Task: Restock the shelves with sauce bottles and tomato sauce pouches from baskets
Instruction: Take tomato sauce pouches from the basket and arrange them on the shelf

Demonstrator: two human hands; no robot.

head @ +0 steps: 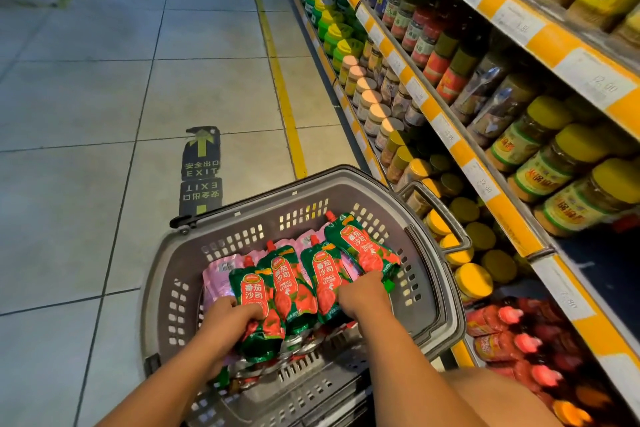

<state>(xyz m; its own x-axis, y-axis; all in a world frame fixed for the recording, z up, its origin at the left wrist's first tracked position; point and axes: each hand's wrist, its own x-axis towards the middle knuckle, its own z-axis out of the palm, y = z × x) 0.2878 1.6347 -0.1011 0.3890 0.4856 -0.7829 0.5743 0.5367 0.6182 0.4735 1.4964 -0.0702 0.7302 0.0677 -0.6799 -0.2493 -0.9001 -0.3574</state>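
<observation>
A grey plastic basket [194,253] sits on the floor beside the shelves. Inside it lie several green-and-red tomato sauce pouches [325,274] with red spouts, fanned side by side over pink packets. My left hand [227,317] is closed around the lower end of the leftmost pouch [254,298]. My right hand [363,295] grips the bottom edges of the pouches on the right, its index finger stretched along the rightmost pouch [363,246]. Both forearms reach down into the basket.
Shelves [491,198] with yellow price strips run along the right, packed with jars and sauce bottles; red-capped bottles [519,347] fill the lowest level. The basket's handle [446,215] hangs toward the shelf. Tiled floor with a yellow line and EXIT stickers [201,163] lies to the left.
</observation>
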